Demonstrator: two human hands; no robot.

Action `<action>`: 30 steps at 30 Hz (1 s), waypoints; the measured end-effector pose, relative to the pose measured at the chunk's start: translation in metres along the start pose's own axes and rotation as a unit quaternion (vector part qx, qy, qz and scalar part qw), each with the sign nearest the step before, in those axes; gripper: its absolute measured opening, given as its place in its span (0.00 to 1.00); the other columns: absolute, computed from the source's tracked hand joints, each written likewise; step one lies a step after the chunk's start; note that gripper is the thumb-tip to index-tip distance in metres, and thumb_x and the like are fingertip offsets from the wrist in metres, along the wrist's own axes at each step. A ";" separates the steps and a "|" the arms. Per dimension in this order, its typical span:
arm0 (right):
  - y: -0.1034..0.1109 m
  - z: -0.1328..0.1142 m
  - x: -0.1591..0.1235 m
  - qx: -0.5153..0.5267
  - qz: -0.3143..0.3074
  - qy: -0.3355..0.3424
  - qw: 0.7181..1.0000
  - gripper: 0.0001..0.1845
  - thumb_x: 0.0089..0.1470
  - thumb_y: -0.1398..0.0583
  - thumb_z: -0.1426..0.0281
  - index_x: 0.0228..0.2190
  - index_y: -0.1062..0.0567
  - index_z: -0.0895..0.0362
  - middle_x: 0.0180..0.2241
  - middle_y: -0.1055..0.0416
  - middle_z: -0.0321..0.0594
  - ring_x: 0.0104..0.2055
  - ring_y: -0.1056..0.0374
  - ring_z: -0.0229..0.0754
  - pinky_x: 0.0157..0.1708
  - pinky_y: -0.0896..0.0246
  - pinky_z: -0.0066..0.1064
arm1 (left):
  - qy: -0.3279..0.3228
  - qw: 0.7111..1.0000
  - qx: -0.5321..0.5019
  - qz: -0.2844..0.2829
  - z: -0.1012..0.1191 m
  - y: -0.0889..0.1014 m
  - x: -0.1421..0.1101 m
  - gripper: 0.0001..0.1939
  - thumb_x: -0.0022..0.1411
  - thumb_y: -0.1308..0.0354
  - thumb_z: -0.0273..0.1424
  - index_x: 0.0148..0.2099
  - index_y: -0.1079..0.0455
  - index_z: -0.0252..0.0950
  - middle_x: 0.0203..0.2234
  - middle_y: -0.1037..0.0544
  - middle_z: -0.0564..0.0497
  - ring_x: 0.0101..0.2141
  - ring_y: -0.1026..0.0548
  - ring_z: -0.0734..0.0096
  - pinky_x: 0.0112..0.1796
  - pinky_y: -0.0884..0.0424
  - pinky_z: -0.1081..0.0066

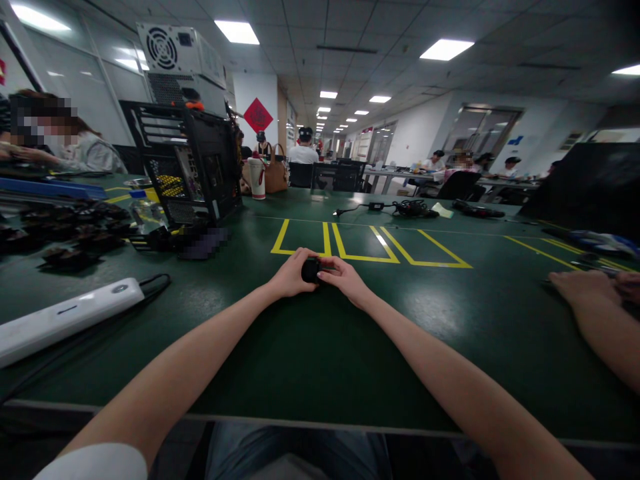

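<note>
A small black rounded object (311,270) is between my two hands, low over the green tabletop; its exact kind is too small to make out. My left hand (293,273) wraps round its left side, fingers over the top. From the right, my right hand (345,279) pinches the object's edge with thumb and fingertips. Both hands are close together, just in front of the yellow tape outlines (365,259) on the table.
An open black computer case (200,160) with power supplies (175,50) stands back left. A white power strip (70,313) lies left, near black parts (75,233). Coiled cables (410,208) lie behind the tape. Another person's hand (585,290) is at the right.
</note>
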State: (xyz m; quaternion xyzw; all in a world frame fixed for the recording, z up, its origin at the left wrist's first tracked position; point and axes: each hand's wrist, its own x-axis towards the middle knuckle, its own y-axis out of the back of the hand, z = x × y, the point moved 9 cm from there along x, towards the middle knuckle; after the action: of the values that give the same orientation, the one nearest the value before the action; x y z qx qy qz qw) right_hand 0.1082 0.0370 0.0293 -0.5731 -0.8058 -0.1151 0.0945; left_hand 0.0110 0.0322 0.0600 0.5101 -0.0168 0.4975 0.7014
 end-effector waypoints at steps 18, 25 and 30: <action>0.000 0.001 0.001 0.005 0.004 -0.012 1.000 0.16 0.41 0.39 0.71 0.36 0.34 0.56 0.40 0.35 0.39 0.41 0.35 0.39 0.46 0.43 0.38 | -0.007 1.000 0.007 0.005 0.000 0.000 0.000 0.28 0.40 0.39 0.30 0.46 0.43 0.38 0.39 0.37 0.50 0.39 0.35 0.65 0.40 0.35 0.64; 0.001 -0.001 -0.001 -0.008 0.019 0.000 1.000 0.12 0.43 0.40 0.68 0.32 0.34 0.55 0.39 0.35 0.37 0.39 0.34 0.38 0.44 0.40 0.38 | -0.003 1.000 0.006 0.002 0.000 0.000 0.000 0.28 0.40 0.39 0.30 0.46 0.43 0.38 0.39 0.37 0.50 0.40 0.35 0.65 0.40 0.35 0.64; 0.003 0.001 0.001 -0.012 0.017 0.004 1.000 0.16 0.43 0.40 0.68 0.37 0.34 0.55 0.41 0.35 0.38 0.41 0.35 0.39 0.45 0.42 0.38 | 0.001 1.000 0.001 0.001 0.000 0.000 0.000 0.27 0.41 0.39 0.30 0.46 0.43 0.39 0.39 0.37 0.50 0.40 0.34 0.65 0.41 0.36 0.63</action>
State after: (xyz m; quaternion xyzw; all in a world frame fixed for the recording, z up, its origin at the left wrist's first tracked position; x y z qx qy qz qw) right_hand 0.1110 0.0393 0.0285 -0.5873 -0.7942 -0.1255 0.0929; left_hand 0.0110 0.0319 0.0601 0.5105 -0.0161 0.4982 0.7006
